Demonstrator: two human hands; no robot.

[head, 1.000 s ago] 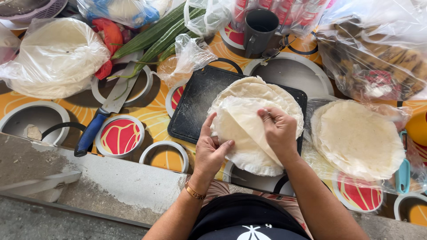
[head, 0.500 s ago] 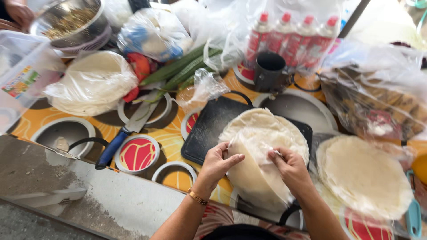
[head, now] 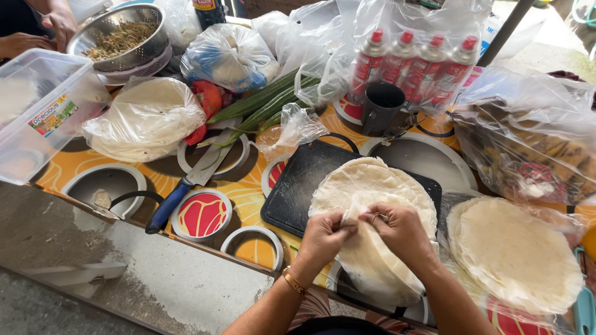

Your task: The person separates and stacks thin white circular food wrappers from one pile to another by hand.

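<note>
Both hands pinch thin white wrapper (head: 366,254) over black board (head: 310,180) on bench (head: 242,192). Left hand (head: 323,239) and right hand (head: 400,232) fingers closed on wrapper edge, mid-peel. More wrappers (head: 512,254) at right, knife (head: 186,186) at left.

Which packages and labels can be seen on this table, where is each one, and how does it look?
Clear plastic tub: far left, boxy, with a small colourful sticker label on its side.
Shrink-wrapped pack of four red-and-white spray cans: top centre, red caps, upright.
Clear bag of round white wrappers: left of centre, knotted.
Clear bag with blue and white contents: top, rounded.
Large clear bag with brown contents: right edge.
</note>
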